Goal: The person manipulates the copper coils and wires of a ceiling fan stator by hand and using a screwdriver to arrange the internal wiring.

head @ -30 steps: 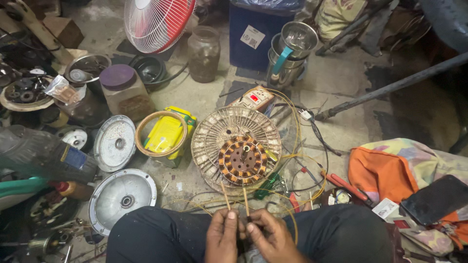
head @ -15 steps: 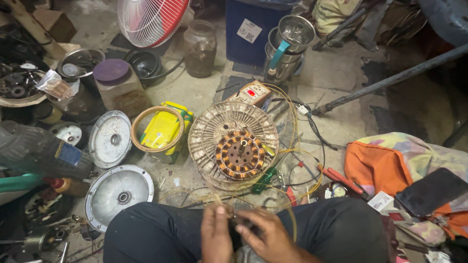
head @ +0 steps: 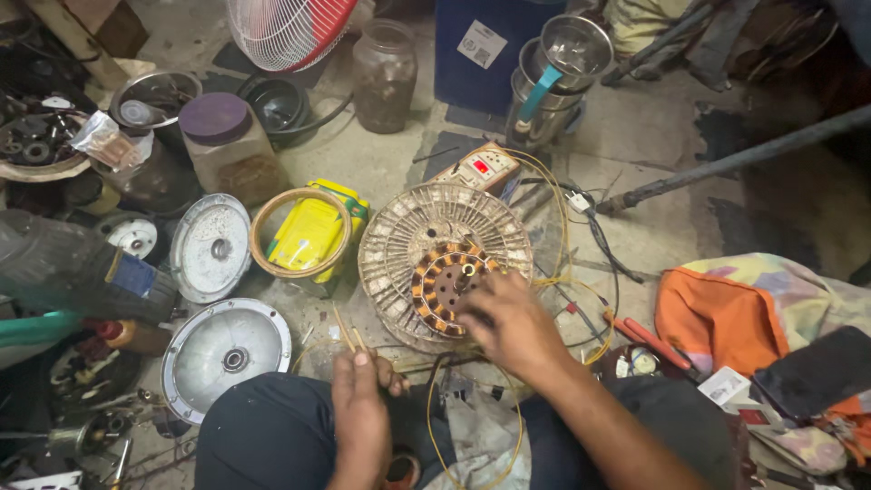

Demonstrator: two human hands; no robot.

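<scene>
Cluttered workshop floor (head: 635, 136). Stator (head: 445, 268) lies before knees, copper coils mostly wound. Right hand (head: 508, 322) rests on coils, fingers curled, grip unclear. Left hand (head: 358, 399) pinches thin sticks (head: 349, 336). Loose yellow wire (head: 562, 272) trailing; end covers (head: 222, 349) still off.

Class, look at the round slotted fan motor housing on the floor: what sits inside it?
Inside the housing sits a ring of copper windings around a central hub. The right hand covers the ring's near right part.

Gritty concrete floor (head: 635, 136), fan motor (head: 443, 268), metal covers (head: 210, 247), jars (head: 384, 77), probably wires (head: 581, 272)
</scene>
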